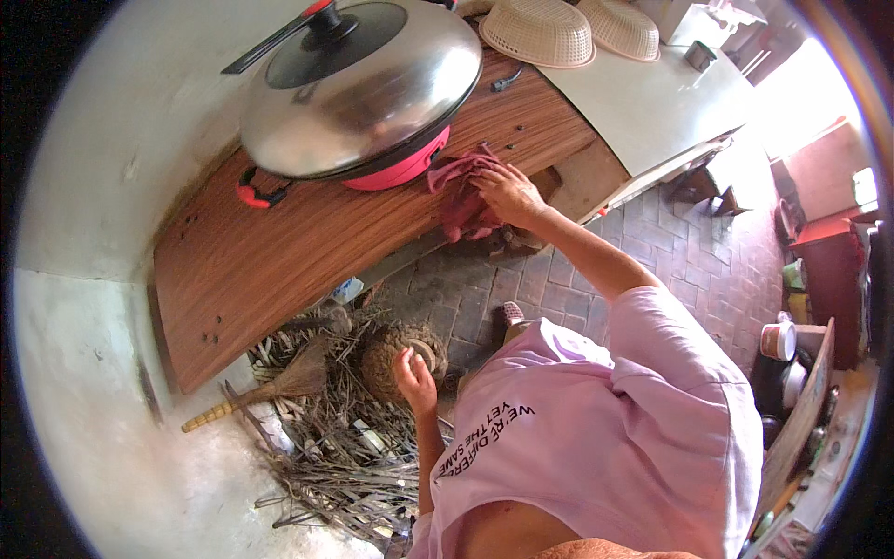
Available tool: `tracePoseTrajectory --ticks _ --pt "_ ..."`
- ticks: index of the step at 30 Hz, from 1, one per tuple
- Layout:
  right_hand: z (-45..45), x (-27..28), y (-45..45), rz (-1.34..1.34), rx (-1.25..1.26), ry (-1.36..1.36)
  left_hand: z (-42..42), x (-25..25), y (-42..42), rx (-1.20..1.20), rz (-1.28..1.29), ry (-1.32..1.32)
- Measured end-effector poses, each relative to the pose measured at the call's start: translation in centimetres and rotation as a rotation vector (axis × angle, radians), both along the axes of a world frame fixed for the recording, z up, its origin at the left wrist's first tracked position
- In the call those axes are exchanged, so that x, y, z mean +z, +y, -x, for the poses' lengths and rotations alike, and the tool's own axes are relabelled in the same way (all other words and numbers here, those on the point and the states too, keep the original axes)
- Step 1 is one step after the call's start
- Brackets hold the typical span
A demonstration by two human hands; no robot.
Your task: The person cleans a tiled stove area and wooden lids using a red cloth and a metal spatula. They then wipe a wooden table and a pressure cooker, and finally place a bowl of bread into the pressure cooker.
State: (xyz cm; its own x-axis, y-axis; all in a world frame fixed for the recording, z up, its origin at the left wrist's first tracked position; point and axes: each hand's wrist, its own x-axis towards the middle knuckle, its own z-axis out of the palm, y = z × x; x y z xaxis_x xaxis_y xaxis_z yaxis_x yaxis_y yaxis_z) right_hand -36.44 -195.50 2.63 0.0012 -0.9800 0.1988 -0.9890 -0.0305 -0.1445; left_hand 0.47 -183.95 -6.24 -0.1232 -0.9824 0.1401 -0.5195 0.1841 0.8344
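My right hand (511,195) lies on a damp-looking reddish-purple cloth (464,202) at the front edge of the wood-grain tabletop (300,251); part of the cloth hangs over the edge. Just left of the cloth stands a pink electric wok (401,168) under a domed metal lid (363,105) with a black knob. A black spatula or similar handle rests across the lid's top. My left hand (416,381) hangs empty below the tabletop, its fingers slightly apart, above a round woven straw seat or bundle. Small dark bits lie scattered on the tabletop.
Two plastic baskets (538,31) sit upside down on a white counter (635,105) at the back right, near a power cord's plug (504,80). Under the tabletop are a straw hand broom (279,388) and a heap of dry twigs (349,461). A wall bounds the left side.
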Motion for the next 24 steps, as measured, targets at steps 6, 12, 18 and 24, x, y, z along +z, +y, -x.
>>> tracePoseTrajectory --ticks 6,12,18,24 --pt "8.6 0.4 2.0 0.021 -0.012 0.001 8.1 0.9 -0.8 -0.141 0.02 -0.037" --pt "14.6 0.9 3.2 0.057 -0.113 -0.02 12.5 0.5 -0.3 -0.164 -0.022 -0.042" --pt "15.8 -0.1 3.7 0.071 -0.173 0.008 13.4 1.3 -0.9 -0.197 -0.153 -0.013" --pt "14.8 0.2 2.4 0.079 -0.22 -0.035 13.4 1.2 -2.3 -0.306 -0.293 0.02"
